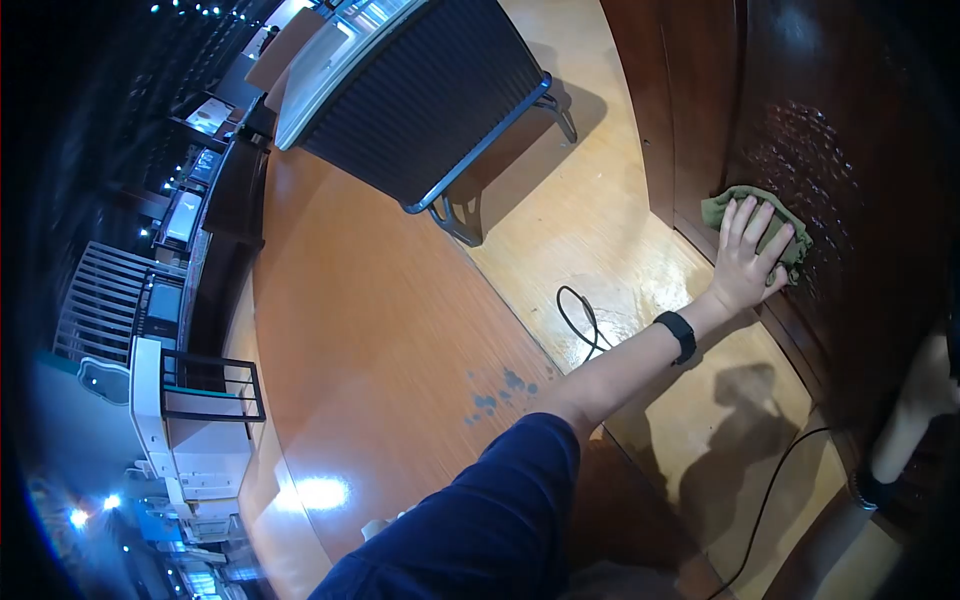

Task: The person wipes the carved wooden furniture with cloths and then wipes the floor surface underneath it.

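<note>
And there it was from my remote seat: the pale orange floor point(370, 280) swept across the middle of the frame, and a tall brown wooden panel point(780, 75) stood dark and glossy down the right side. Up at upper centre, a black ribbed cabinet point(430, 110) sat on metal legs, well apart from my hands. A white cabinet point(208, 450) filled out the lower left.

In from the bottom came my blue sleeve point(480, 500), and at its far end, right of centre, my left hand point(742, 270): fingers spread, nothing clenched, palm pinning a green cloth point(795, 250) against the panel. The right hand point(935, 375) showed only dimly at the right edge; I couldn't tell whether it gripped anything.

Now, that contact, as I judged it, called for a flat palm, even pressure, and the crumpled cloth kept between skin and wood; fingers that wide spread the push nicely, though the loose folds could bunch.

And the cloth's line? Its long axis ran from upper left to lower right, one corner poking out upper left past the fingers, the other end sagging in folds by the thumb. My fingers crossed it, pointing up. Smaller again, a thin black cable point(768, 482) curved across lower right, a black wristband point(677, 336) ringed my wrist, and shiny droplets point(800, 140) dotted the panel above the cloth.
</note>
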A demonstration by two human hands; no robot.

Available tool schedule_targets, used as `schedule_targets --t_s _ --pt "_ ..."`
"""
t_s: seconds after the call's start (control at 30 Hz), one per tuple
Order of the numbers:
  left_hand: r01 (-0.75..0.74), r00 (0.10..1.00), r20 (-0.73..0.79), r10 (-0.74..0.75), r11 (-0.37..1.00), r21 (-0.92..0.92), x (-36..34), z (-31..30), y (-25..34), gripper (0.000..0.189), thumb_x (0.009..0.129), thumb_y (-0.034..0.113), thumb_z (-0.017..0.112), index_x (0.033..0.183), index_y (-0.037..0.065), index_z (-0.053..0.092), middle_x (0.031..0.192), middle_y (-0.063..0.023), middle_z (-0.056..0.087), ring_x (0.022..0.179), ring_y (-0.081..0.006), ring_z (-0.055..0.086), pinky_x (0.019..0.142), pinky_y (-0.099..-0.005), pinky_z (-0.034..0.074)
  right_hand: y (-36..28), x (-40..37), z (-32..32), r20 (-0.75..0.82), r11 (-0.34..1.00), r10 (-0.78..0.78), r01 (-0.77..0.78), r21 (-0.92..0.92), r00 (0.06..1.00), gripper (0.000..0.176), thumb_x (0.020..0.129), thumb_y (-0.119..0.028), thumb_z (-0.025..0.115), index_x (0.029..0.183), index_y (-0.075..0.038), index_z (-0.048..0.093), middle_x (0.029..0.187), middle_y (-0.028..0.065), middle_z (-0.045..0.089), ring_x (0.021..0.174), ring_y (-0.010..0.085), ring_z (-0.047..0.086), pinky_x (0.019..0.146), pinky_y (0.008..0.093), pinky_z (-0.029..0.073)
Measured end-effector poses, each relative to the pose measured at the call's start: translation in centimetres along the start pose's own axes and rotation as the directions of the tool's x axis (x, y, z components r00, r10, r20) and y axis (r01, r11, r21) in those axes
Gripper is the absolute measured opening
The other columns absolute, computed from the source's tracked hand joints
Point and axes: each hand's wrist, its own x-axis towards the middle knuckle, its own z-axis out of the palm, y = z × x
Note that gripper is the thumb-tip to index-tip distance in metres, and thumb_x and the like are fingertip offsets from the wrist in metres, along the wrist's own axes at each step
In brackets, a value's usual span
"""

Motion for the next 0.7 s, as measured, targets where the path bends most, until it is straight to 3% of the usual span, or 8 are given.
schedule_targets --t_s 0.07,0.1,0.13,0.17,0.2,0.27,0.4,0.7 --pt "0.01 1.0 -0.007 -0.01 1.0 0.012 -0.6 0.4 0.2 0.062 0.07 0.021 0.063 0.13 0.012 0.047 0.139 -0.0201 0.032 0.13 -0.0456 0.027 0.104 -0.0645 0.025 -2.4 -2.9 2.1 -0.146 1.0 0.015 -0.014 0.007 0.989 0.026 0.088 -0.039 0.06 0.103 -0.018 0.066 0.121 0.0135 0.062 0.119 0.0298 0.051 0.102 0.0487 0.04" --pt "0.04 0.999 0.003 -0.04 0.999 -0.004 -1.3 0.7 0.4 0.064 0.07 0.021 0.063 0.13 0.011 0.045 0.139 -0.0207 0.032 0.13 -0.0459 0.027 0.104 -0.0645 0.025 -6.3 -0.7 -0.6 0.321 0.96 0.28 -0.268 -0.08 0.905 0.024 0.088 -0.036 0.06 0.103 -0.018 0.066 0.124 0.0144 0.059 0.126 0.0307 0.044 0.105 0.0495 0.036" --pt "0.071 0.997 0.013 -0.071 0.997 -0.021 -1.9 0.7 0.4 0.065 0.069 0.02 0.064 0.131 0.011 0.044 0.139 -0.0213 0.032 0.13 -0.0462 0.027 0.104 -0.0646 0.025 -9.2 1.7 -3.7 0.676 0.861 0.489 -0.432 -0.27 0.552 0.022 0.089 -0.034 0.06 0.103 -0.019 0.066 0.128 0.0154 0.057 0.133 0.0315 0.036 0.108 0.0502 0.031" --pt "0.073 0.997 0.037 -0.072 0.997 -0.024 -2.3 0.6 0.4 0.069 0.069 0.017 0.065 0.133 0.01 0.041 0.14 -0.0222 0.03 0.131 -0.0468 0.026 0.105 -0.0642 0.025 -7.3 -1.8 -3.4 0.49 0.959 0.185 -0.264 0.098 0.852 0.035 0.086 -0.018 0.046 0.115 -0.019 0.066 0.121 0.0046 0.063 0.099 0.028 0.062 0.086 0.0382 0.047" --pt "0.073 0.997 0.033 -0.072 0.997 -0.023 -2.7 0.5 0.2 0.069 0.069 0.017 0.065 0.133 0.01 0.041 0.14 -0.0222 0.03 0.131 -0.0468 0.026 0.105 -0.0642 0.025 -8.7 -3.3 -3.2 0.506 0.935 0.24 -0.337 0.109 0.829 0.043 0.088 -0.012 0.04 0.124 -0.022 0.06 0.133 0.0 0.055 0.11 0.0259 0.055 0.093 0.0366 0.042" --pt "0.078 0.992 0.101 -0.076 0.997 -0.015 -3.4 0.3 0.0 0.072 0.069 0.015 0.066 0.135 0.011 0.038 0.141 -0.0221 0.029 0.131 -0.047 0.026 0.106 -0.0627 0.026 -10.9 -4.3 -3.6 0.593 0.954 0.24 -0.301 0.005 0.769 0.04 0.089 -0.014 0.041 0.123 -0.023 0.062 0.13 -0.0037 0.057 0.113 0.0223 0.054 0.095 0.0344 0.039" --pt "0.096 0.988 0.12 -0.093 0.995 -0.016 -2.9 -0.5 0.6 0.073 0.068 0.012 0.067 0.135 0.012 0.04 0.143 -0.0192 0.029 0.134 -0.0435 0.024 0.108 -0.0608 0.026 -13.9 -4.9 -3.4 0.578 0.949 0.243 -0.314 0.024 0.779 0.03 0.096 -0.021 0.044 0.119 -0.027 0.063 0.129 -0.0093 0.057 0.117 0.0151 0.052 0.101 0.03 0.032" --pt "0.149 0.975 0.189 -0.116 0.974 -0.169 1.9 -4.2 1.3 0.067 0.07 -0.006 0.061 0.132 0.011 0.043 0.142 -0.0201 0.03 0.131 -0.0417 0.032 0.108 -0.0471 0.032 -13.2 -4.9 -4.0 0.583 0.883 0.168 -0.385 0.27 0.795 0.034 0.089 -0.01 0.048 0.119 -0.017 0.063 0.134 0.0013 0.053 0.125 0.0206 0.048 0.106 0.0372 0.033"
